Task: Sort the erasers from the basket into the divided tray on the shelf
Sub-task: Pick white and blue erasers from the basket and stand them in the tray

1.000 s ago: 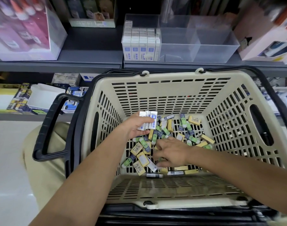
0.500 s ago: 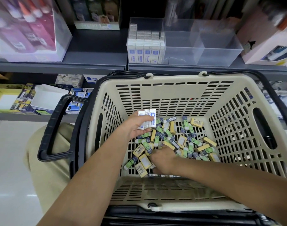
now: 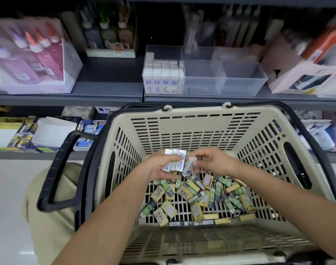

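- Gathering whites: left hand (image 3: pixel 159 167) holds a row of white erasers (image 3: pixel 174 159) side by side above the basket (image 3: pixel 192 131), and right hand (image 3: pixel 215 161) brings one more white eraser (image 3: pixel 189 166) against the row's right end.
- Left grip: fingers and thumb curled round the row. Right grip: narrow fingertip pinch on the single eraser.
- Location: held erasers hang over the basket's far half, above the loose pile (image 3: pixel 201 196) of yellow and green erasers on the basket floor.
- Divided tray (image 3: pixel 239 81) sits on the shelf (image 3: pixel 110 88) beyond the basket rim, well apart from both hands. Its left compartment is packed with upright white erasers (image 3: pixel 163 81); nothing visible in the other compartments.
- Axis: the row's erasers have long axes running near-to-far, with the far ends pointing toward the shelf. The single eraser is tilted, with its far end leaning right, so it is not yet parallel to the row.
- Step, as judged: collecting one kind, with placing still to come.
- Next move likely calls for squaring the single eraser flush with the row, then lifting the bundle over the rim into the left compartment, upright to match what is there.
- Tight fit there, so a loose end piece could slip out.
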